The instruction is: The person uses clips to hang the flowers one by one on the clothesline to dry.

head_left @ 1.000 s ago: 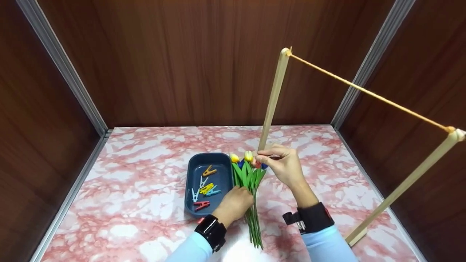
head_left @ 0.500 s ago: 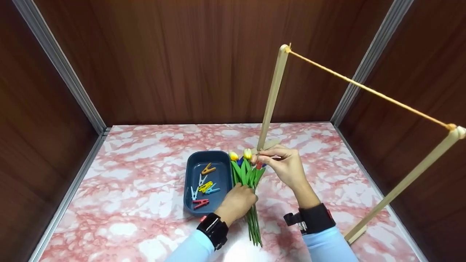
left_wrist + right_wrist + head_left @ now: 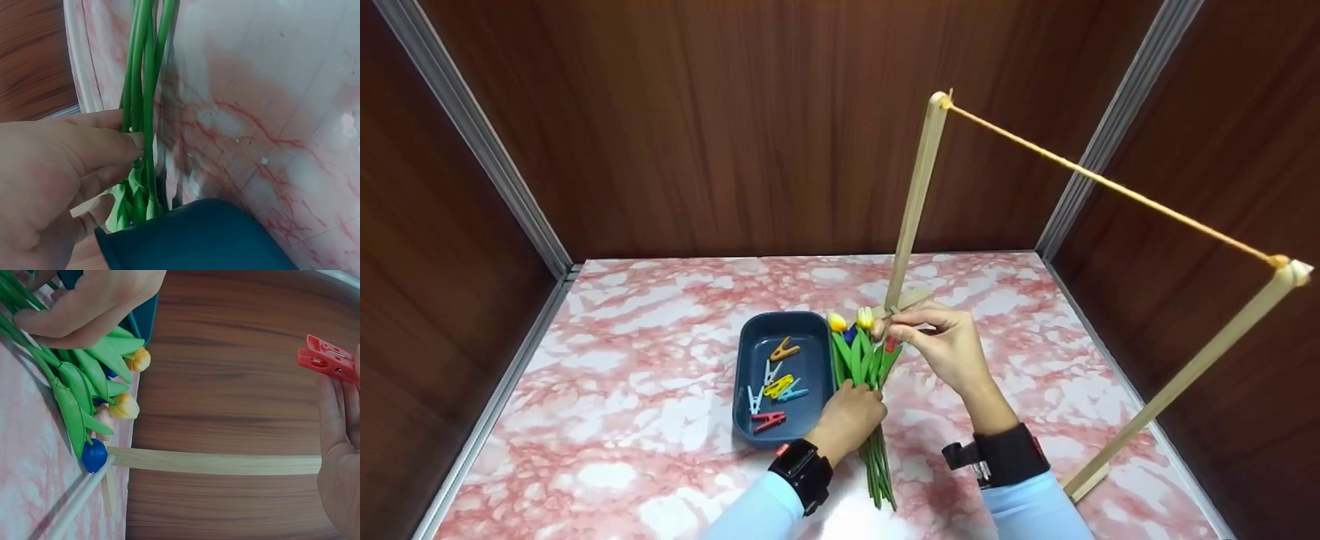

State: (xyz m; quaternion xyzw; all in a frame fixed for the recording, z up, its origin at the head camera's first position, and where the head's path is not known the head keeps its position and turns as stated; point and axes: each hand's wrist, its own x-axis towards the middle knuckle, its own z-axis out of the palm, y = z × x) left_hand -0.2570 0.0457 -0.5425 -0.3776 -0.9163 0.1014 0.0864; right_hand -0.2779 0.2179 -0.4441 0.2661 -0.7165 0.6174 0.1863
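Left hand grips tulips lying on counter, heads toward back edge, stems toward front; right hand pinches red clip.

One tray, five clothespins inside.

Pink marble table, blue tray, tulip bunch, wooden frame

tray mid table, pegs in it | flowers just right of tray | stand behind flowers
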